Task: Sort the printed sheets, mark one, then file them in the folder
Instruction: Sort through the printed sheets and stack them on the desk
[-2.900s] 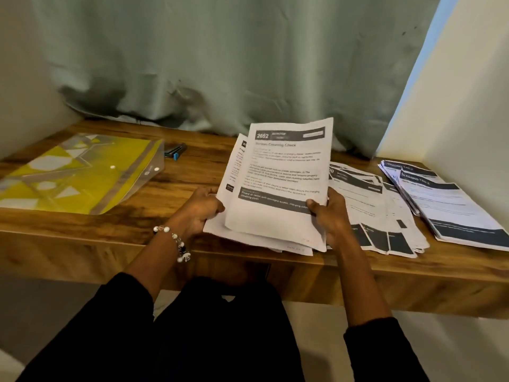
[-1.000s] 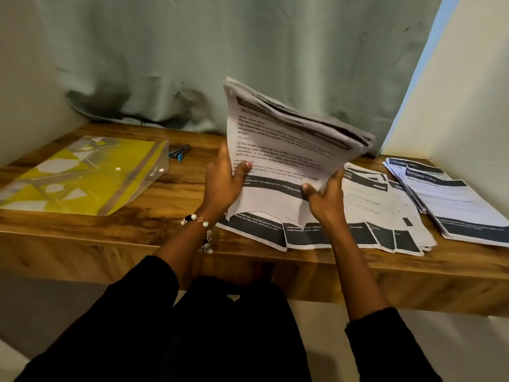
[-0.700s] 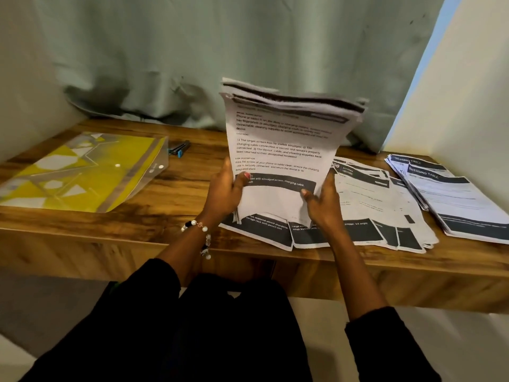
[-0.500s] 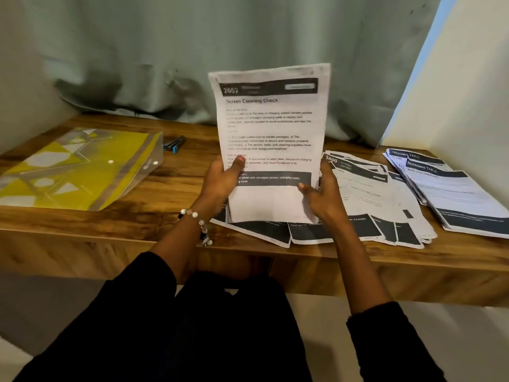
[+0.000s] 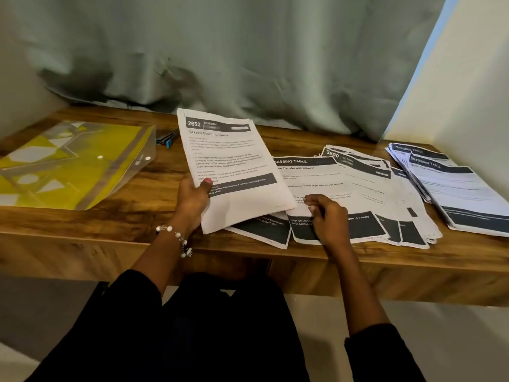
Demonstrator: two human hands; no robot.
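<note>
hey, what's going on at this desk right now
A person is sorting printed sheets on a wooden desk. The left hand grips a stack headed "2652", while the right hand rests, fingers curled, on the loose sheets spread beside it. Another pile lies far right. The yellow folder lies untouched on the left.

There are two hands, a left hand [image 5: 192, 199] and a right hand [image 5: 329, 219], three lots of printed sheets, one held bunch [image 5: 234, 166], one spread pile [image 5: 358, 194] and one neat stack [image 5: 454, 188], one yellow folder [image 5: 68, 164], and one curtain [image 5: 248, 51].
</note>
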